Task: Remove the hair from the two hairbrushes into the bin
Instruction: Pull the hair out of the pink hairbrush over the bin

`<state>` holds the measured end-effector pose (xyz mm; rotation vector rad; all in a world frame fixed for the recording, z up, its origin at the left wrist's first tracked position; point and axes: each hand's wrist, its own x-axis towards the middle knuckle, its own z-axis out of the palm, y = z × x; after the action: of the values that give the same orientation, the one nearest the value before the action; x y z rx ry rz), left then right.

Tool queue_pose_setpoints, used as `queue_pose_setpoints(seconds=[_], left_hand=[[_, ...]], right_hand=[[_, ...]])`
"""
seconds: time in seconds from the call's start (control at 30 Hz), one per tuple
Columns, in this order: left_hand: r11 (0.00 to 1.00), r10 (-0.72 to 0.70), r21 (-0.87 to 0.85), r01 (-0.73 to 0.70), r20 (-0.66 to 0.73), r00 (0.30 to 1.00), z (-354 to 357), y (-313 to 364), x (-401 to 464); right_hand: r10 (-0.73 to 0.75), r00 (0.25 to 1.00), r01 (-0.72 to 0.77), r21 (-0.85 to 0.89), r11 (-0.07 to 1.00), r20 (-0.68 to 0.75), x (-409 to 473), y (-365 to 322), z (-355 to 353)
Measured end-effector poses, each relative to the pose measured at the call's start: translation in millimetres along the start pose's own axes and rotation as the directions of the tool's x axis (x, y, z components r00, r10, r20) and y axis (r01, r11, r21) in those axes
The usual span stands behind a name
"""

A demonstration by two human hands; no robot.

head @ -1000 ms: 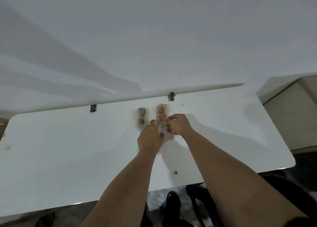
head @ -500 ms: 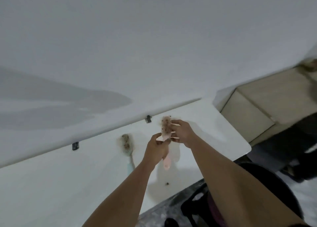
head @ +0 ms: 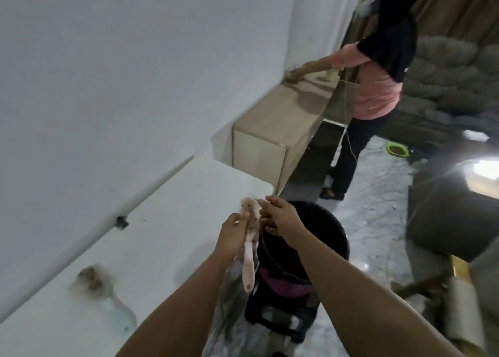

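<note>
Pink hairbrush [head: 248,259] clamped in the left hand [head: 234,236]; right hand [head: 280,216] pinches its hair. Black bin [head: 332,229] just below the grip; second hairbrush [head: 93,278] on the table [head: 162,243] behind.

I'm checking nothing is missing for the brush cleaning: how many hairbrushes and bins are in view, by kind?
Hairbrushes: 2, the pink hairbrush held in the left hand and the pale blue hairbrush on the table.
Bins: 1, the black bin.
Total: 3
</note>
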<state>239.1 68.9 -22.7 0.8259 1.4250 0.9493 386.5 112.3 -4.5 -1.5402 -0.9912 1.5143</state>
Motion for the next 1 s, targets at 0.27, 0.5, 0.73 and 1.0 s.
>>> queue_pose_setpoints(seconds=[0.27,0.5,0.73,1.0], left_hand=[[0.996,-0.077,0.069,0.064,0.208,0.975,91.6,-11.0,17.4],[0.979,-0.079,0.196,0.047,0.162,0.984,162.4,-28.2,38.8],[0.969,-0.153,0.209,0.135,0.075,0.985,200.2,-40.1,60.8],[0.944,-0.162,0.292,0.152,0.01,0.987,202.5,-46.5,88.9]], right_hand=[[-0.035,0.993,0.036,0.008,0.999,-0.115,-6.4,32.7,-96.1],[0.116,0.991,-0.109,0.117,0.987,-0.062,19.8,56.7,-160.8],[0.281,0.959,-0.285,0.112,0.952,0.046,56.6,74.9,-225.3],[0.245,0.956,-0.258,-0.063,0.964,-0.162,88.9,77.5,-234.1]])
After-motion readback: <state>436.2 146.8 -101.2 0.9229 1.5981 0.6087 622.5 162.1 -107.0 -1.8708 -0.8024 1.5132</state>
